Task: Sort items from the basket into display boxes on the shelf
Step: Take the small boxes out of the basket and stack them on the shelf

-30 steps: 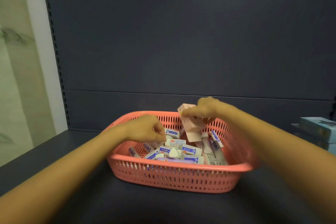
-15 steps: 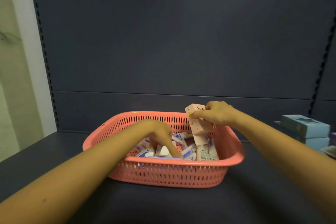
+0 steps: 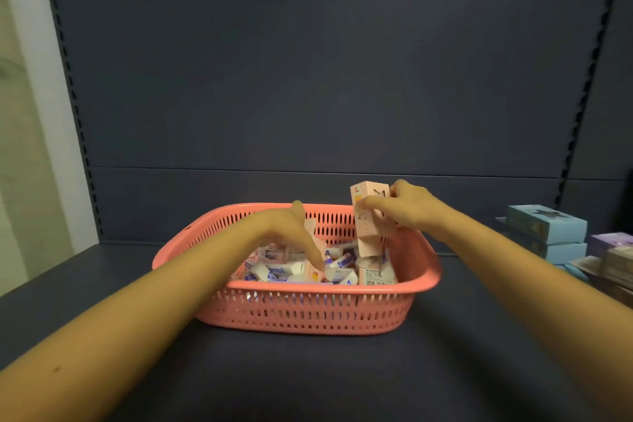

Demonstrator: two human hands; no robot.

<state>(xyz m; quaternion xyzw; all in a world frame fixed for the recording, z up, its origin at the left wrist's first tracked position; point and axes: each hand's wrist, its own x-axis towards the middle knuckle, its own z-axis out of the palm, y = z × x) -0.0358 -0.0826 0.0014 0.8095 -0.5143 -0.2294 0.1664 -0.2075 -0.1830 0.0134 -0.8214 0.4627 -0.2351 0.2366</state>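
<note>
Basket: pink basket (image 3: 308,288) sits mid-shelf; it holds small white-and-blue wrapped items (image 3: 274,272).
Right hand: the right hand (image 3: 407,209) grips an upright stack of pink boxes (image 3: 368,216) over the basket's back right corner.
Left hand: the left hand (image 3: 294,233) has its fingers stretched down into the pile, nothing visibly held.
Display boxes: blue boxes (image 3: 544,226) stand at the shelf's right edge.
Doing it well: likely best to keep the stack squeezed square and pick one kind at a time.
Writing: the print is too small to read.
</note>
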